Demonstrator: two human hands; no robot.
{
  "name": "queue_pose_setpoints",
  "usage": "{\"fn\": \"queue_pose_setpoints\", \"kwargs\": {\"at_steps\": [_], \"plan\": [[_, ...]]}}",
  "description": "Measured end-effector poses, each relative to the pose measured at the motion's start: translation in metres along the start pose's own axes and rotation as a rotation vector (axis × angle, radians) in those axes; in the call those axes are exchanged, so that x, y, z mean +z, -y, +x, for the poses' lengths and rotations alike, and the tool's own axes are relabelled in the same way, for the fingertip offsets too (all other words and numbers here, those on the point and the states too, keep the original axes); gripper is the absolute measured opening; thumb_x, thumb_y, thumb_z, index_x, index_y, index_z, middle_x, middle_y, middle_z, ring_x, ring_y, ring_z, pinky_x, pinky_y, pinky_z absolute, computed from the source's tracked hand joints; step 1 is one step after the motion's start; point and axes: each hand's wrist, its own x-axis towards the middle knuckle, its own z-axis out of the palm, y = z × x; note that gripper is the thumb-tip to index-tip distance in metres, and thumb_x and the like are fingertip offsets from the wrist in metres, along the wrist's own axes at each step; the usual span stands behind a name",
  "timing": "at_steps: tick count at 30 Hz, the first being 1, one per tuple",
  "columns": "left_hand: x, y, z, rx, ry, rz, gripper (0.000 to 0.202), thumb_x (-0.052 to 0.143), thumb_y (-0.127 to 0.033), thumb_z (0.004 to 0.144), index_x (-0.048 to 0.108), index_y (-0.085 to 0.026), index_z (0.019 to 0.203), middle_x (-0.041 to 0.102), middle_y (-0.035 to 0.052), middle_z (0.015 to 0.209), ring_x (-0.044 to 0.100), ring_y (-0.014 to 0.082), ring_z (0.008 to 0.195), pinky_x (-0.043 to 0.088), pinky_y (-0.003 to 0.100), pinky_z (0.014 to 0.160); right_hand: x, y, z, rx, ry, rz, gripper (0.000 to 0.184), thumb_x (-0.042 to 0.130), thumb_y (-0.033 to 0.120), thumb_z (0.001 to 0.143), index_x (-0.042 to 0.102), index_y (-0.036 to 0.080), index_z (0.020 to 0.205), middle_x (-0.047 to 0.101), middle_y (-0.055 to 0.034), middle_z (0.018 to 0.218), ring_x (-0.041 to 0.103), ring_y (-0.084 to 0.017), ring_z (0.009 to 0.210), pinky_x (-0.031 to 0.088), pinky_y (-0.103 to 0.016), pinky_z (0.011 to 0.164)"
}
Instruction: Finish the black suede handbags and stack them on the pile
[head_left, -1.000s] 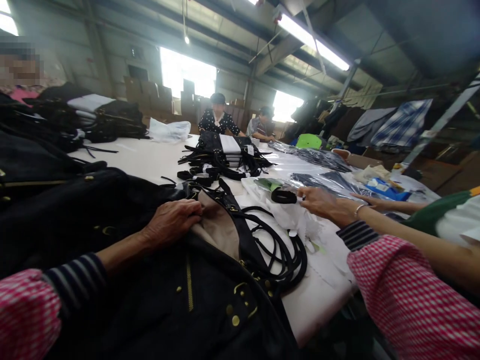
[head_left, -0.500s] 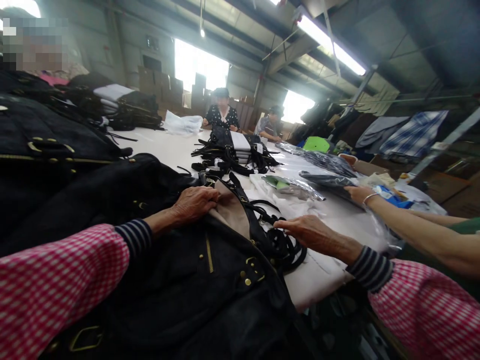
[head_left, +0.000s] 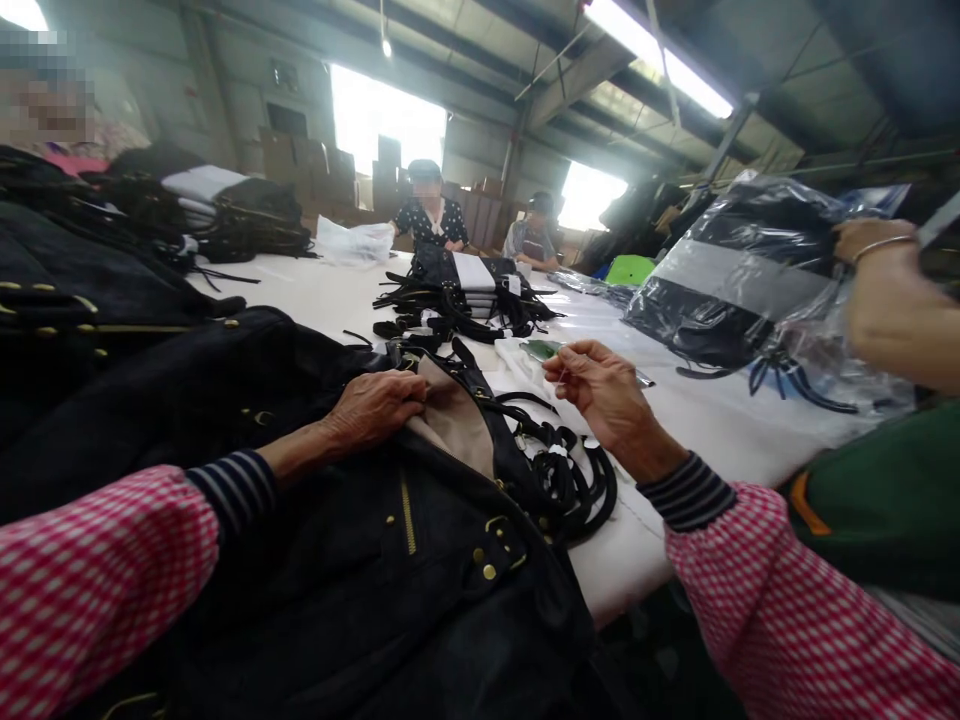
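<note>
My left hand (head_left: 375,403) lies closed on the tan lining (head_left: 456,424) of a black bag (head_left: 352,560) with gold studs and a zip, gripping the lining's edge. My right hand (head_left: 600,385) is raised over the coiled black straps (head_left: 566,475), its fingers pinched on something thin that I cannot make out. A small packet with a green card (head_left: 541,350) lies on the white table (head_left: 697,420) just beyond that hand.
A person on my right lifts a plastic-wrapped black-and-white bag (head_left: 739,280) in one hand (head_left: 874,240). A stack of folded black bags with straps (head_left: 461,295) sits mid-table. More black bags (head_left: 90,290) pile up on the left. Two people work at the far end.
My right hand rose from the straps and closed into a pinch. The person beside me lifted the wrapped bag off the table. My left hand stayed on the lining.
</note>
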Motion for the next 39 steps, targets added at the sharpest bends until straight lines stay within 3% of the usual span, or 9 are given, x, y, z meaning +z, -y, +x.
{"fn": "queue_pose_setpoints", "kwargs": {"at_steps": [8, 12, 15, 19, 21, 24, 28, 33, 39], "plan": [[0.003, 0.002, 0.001, -0.018, 0.001, 0.002, 0.015, 0.048, -0.029, 0.089, 0.062, -0.022, 0.089, 0.067, 0.0028, 0.096, 0.063, 0.0210, 0.090, 0.041, 0.031, 0.077, -0.045, -0.056, 0.010, 0.115, -0.289, -0.028, 0.026, 0.081, 0.032, 0.070, 0.063, 0.019, 0.082, 0.073, -0.0029, 0.079, 0.069, -0.014, 0.071, 0.057, -0.023, 0.058], [0.003, 0.003, 0.001, -0.010, 0.004, -0.007, 0.017, 0.046, -0.031, 0.089, 0.061, -0.022, 0.088, 0.067, 0.0034, 0.097, 0.062, 0.0212, 0.091, 0.041, 0.031, 0.079, -0.060, -0.057, 0.016, 0.160, -0.257, -0.212, 0.031, 0.082, 0.026, 0.066, 0.066, 0.018, 0.091, 0.072, -0.0060, 0.088, 0.068, -0.017, 0.080, 0.057, -0.024, 0.057], [0.005, 0.004, 0.001, -0.009, 0.000, -0.004, 0.018, 0.046, -0.032, 0.089, 0.061, -0.023, 0.088, 0.066, 0.0028, 0.095, 0.062, 0.0205, 0.089, 0.041, 0.030, 0.077, -0.063, -0.054, 0.017, 0.155, -0.217, -0.349, 0.046, 0.080, 0.031, 0.069, 0.064, 0.019, 0.110, 0.069, -0.0120, 0.112, 0.068, -0.024, 0.097, 0.060, -0.031, 0.061], [0.005, 0.005, 0.001, 0.004, -0.005, -0.001, 0.018, 0.046, -0.033, 0.089, 0.062, -0.023, 0.089, 0.067, 0.0020, 0.095, 0.062, 0.0203, 0.091, 0.042, 0.029, 0.077, -0.070, -0.039, 0.015, -0.087, -0.197, -0.778, 0.064, 0.077, 0.038, 0.074, 0.057, 0.020, 0.133, 0.056, -0.0171, 0.139, 0.057, -0.034, 0.121, 0.058, -0.047, 0.083], [0.005, 0.005, 0.002, -0.007, -0.004, 0.000, 0.019, 0.046, -0.034, 0.089, 0.062, -0.023, 0.089, 0.067, 0.0020, 0.095, 0.063, 0.0208, 0.092, 0.042, 0.030, 0.078, -0.074, -0.027, 0.011, -0.262, -0.111, -1.005, 0.052, 0.073, 0.032, 0.077, 0.064, 0.021, 0.127, 0.058, -0.0153, 0.136, 0.052, -0.036, 0.126, 0.051, -0.052, 0.097], [0.005, 0.004, 0.002, -0.020, 0.005, -0.001, 0.020, 0.046, -0.034, 0.089, 0.063, -0.023, 0.089, 0.066, 0.0024, 0.094, 0.063, 0.0217, 0.091, 0.042, 0.032, 0.079, -0.072, -0.011, -0.004, -0.342, 0.263, -1.107, 0.022, 0.063, 0.024, 0.086, 0.073, 0.024, 0.105, 0.066, -0.0090, 0.122, 0.058, -0.030, 0.118, 0.047, -0.048, 0.101], [0.006, 0.005, 0.002, -0.018, 0.009, 0.003, 0.020, 0.046, -0.034, 0.088, 0.062, -0.023, 0.088, 0.065, 0.0025, 0.094, 0.063, 0.0219, 0.091, 0.041, 0.032, 0.078, -0.055, -0.005, -0.029, -0.387, 0.652, -1.195, 0.025, 0.052, 0.011, 0.090, 0.072, 0.023, 0.100, 0.066, -0.0071, 0.116, 0.060, -0.024, 0.111, 0.047, -0.039, 0.098], [0.004, 0.004, 0.001, -0.016, 0.002, 0.000, 0.020, 0.045, -0.034, 0.089, 0.062, -0.023, 0.088, 0.066, 0.0027, 0.095, 0.062, 0.0217, 0.091, 0.040, 0.031, 0.077, -0.042, -0.011, -0.037, -0.417, 0.785, -1.473, 0.031, 0.041, -0.002, 0.086, 0.063, 0.019, 0.085, 0.064, -0.0075, 0.094, 0.060, -0.018, 0.083, 0.044, -0.028, 0.073], [0.004, 0.003, 0.002, -0.003, -0.008, -0.001, 0.018, 0.046, -0.031, 0.087, 0.062, -0.022, 0.088, 0.067, 0.0024, 0.095, 0.062, 0.0215, 0.089, 0.040, 0.031, 0.075, -0.044, -0.007, -0.030, -0.357, 0.744, -1.532, 0.023, 0.044, 0.007, 0.093, 0.061, 0.019, 0.083, 0.064, -0.0055, 0.084, 0.059, -0.017, 0.072, 0.037, -0.027, 0.065]]}}
